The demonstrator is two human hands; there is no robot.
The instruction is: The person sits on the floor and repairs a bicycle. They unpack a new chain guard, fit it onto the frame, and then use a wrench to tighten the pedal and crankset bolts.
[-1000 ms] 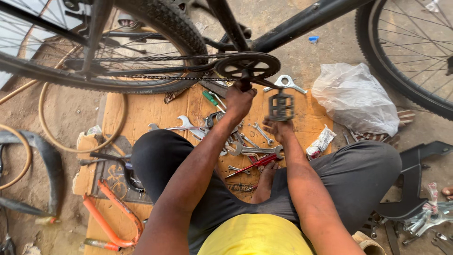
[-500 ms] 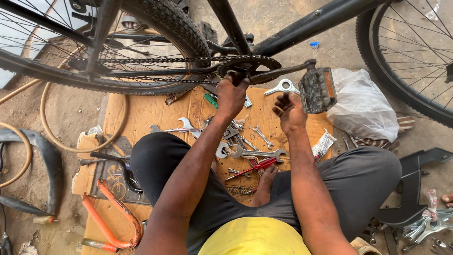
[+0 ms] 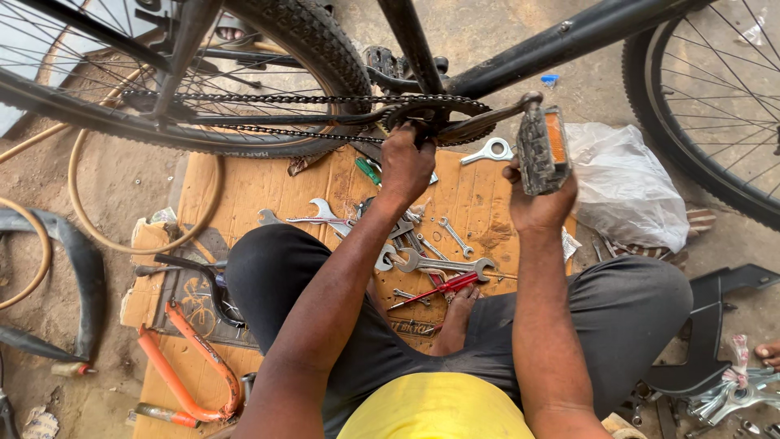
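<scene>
Chain [image 3: 268,99], crank [image 3: 487,122] block above; wrenches [image 3: 422,252] clutter cardboard [image 3: 244,183].

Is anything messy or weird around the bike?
Yes. Spanners and a red screwdriver lie jumbled on the cardboard between the person's legs. An orange bike frame piece lies loose beside them. The right hand grips the pedal.

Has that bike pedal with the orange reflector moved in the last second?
Yes. The pedal, held by the right hand, has swung up and to the right, from over the cardboard near the spanners towards the white plastic bag.
</scene>
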